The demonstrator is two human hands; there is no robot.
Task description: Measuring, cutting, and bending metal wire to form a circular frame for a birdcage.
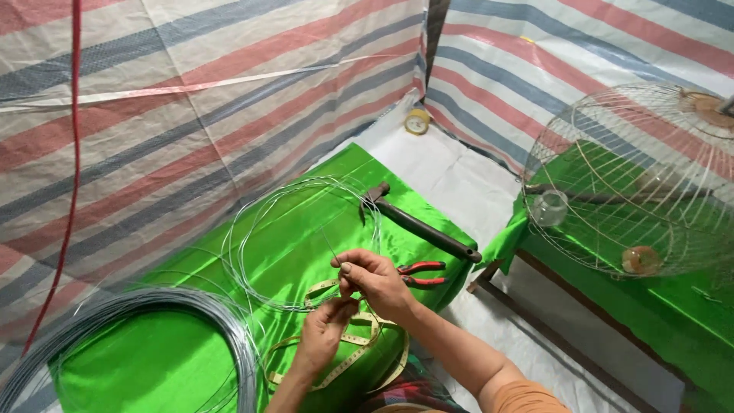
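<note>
A thin wire (330, 246) rises from between the two hands, its long axis running up and slightly to the left, away from the person, the free end pointing toward the far edge of the green cloth (191, 359). It is fine and pale, hard to follow along its whole length. The right hand (375, 279) is pinched on the lower part of the wire, thumb and forefinger pressed together at the top of the fist. The left hand (325, 333) sits just below and beside it, fingers curled in a closed grip — whether on the same wire or on the yellow measuring tape (359, 356) I cannot tell. That tape loops loosely under both hands on the green cloth, which covers the bench.

Just right of the right hand lie red-handled pliers (419, 273), handles pointing right. Beyond them a dark metal bar tool (420, 227) lies diagonally, its head toward the far left. A loose ring of thin wire (252, 222) lies flat on the cloth ahead of the hands, and a thick coil of grey wire (191, 306) fills the near left corner. To the right, well apart, a domed wire cage (612, 138) (like a fan guard) rests on a second green-covered bench (688, 306). A roll of tape (417, 121) sits by the striped tarpaulin wall (153, 115).
</note>
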